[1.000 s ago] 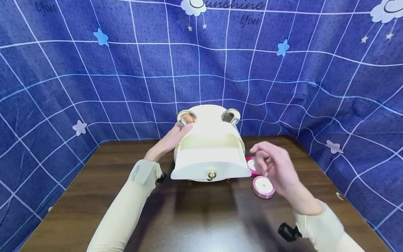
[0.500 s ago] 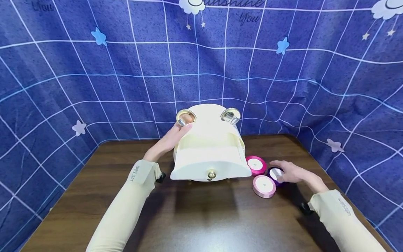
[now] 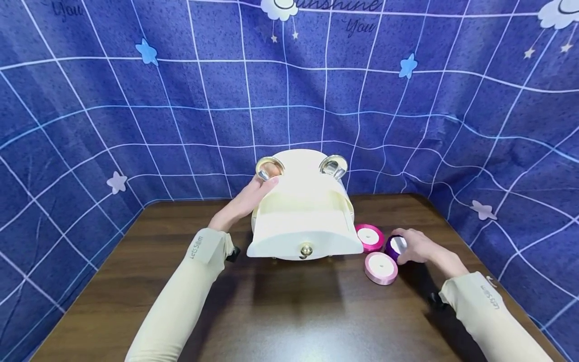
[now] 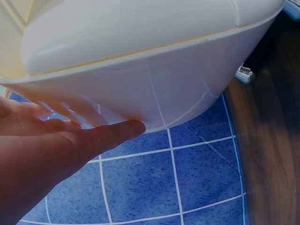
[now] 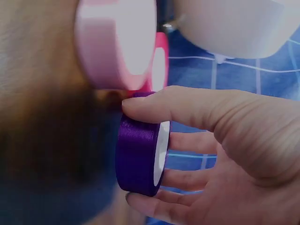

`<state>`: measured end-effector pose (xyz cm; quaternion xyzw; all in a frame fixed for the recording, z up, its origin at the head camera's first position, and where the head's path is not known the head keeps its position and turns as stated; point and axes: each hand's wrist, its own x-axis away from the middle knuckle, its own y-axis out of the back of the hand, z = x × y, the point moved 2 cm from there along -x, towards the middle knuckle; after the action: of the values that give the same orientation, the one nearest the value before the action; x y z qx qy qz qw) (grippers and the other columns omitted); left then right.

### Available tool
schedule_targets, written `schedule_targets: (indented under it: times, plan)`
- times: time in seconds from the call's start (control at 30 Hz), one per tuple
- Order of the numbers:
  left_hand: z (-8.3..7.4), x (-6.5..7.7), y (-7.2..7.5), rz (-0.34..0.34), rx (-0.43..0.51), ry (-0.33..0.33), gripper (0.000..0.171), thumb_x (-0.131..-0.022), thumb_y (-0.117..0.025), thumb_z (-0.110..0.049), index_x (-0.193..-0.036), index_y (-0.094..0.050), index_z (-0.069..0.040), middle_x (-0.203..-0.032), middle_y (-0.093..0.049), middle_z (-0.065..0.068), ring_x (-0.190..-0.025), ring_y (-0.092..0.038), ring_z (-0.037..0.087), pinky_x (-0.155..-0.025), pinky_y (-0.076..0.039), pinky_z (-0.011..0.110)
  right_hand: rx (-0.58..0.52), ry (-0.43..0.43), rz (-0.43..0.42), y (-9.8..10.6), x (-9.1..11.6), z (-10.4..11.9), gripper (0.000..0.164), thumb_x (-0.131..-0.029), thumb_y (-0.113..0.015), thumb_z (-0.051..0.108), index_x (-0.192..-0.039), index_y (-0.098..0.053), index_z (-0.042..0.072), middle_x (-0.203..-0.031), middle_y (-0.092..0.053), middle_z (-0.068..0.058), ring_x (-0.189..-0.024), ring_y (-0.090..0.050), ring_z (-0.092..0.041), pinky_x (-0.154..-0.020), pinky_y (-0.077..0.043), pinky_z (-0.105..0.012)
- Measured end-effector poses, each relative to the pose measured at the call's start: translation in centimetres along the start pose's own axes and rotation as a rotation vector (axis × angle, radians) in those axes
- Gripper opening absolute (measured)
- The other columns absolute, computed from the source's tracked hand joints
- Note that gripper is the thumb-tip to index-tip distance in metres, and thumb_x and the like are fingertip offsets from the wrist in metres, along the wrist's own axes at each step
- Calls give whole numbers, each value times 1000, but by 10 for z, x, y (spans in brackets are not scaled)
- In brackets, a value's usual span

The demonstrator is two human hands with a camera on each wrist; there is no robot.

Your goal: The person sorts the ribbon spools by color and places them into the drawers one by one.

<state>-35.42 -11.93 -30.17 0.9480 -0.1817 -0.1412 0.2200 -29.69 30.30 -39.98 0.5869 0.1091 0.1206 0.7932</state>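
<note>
A white box [image 3: 304,243] with an open drawer-like front, a gold knob and two gold-rimmed ear-like rounds stands on the table. My left hand [image 3: 250,195] rests against its left side; in the left wrist view the thumb [image 4: 117,133] lies straight along the glossy wall, the other fingers partly hidden. To the right, my right hand [image 3: 418,246] grips a spool of purple ribbon [image 5: 137,152], thumb on one edge, fingers on the opposite edge. Beside it lie a pale pink ribbon spool [image 3: 381,268] and a hot pink ribbon spool [image 3: 369,237].
The brown wooden table [image 3: 294,317] runs out in front of the box. A blue gridded cloth [image 3: 217,100] with stars and clouds hangs behind and along the sides.
My right hand has come down and to the right, and its fingers now close around the purple ribbon spool. My left hand stays by the box.
</note>
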Motion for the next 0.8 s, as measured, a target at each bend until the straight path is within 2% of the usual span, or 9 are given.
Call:
schedule_targets:
  times: [0.23,0.4,0.67,0.8]
  plan:
    - [1,-1,1,8,-39,2,58,-99,-39,-53,-141,-30,-14,-143,-38,10,-124,-50,24,-108,-38,44,-2,68,-88,29,3,20,75,-55,-86,18,-120,-57,-4,-94,-66,-20,-84,-58,-31,-70,-45,-39]
    - [1,-2,0,10,-13,-10,52,-101,-40,-48,-137,-32,-12,-140,-39,11,-122,-49,23,-106,-39,42,-4,116,-153,52,8,43,73,-59,-85,22,-122,-58,-1,-95,-64,-19,-83,-57,-27,-68,-44,-34]
    - [0,-2,0,5,8,-26,46,-102,-40,-42,-134,-34,-10,-133,-46,11,-118,-50,21,-105,-40,40,7,187,-194,82,11,82,71,-64,-83,26,-127,-58,4,-102,-64,-15,-87,-56,-24,-70,-43,-31]
    - [0,-2,1,8,1,-23,49,-101,-39,-49,-134,-34,-14,-135,-44,8,-119,-48,19,-105,-39,39,13,221,-191,99,11,103,69,-68,-81,28,-130,-57,7,-104,-62,-13,-88,-56,-23,-71,-45,-32]
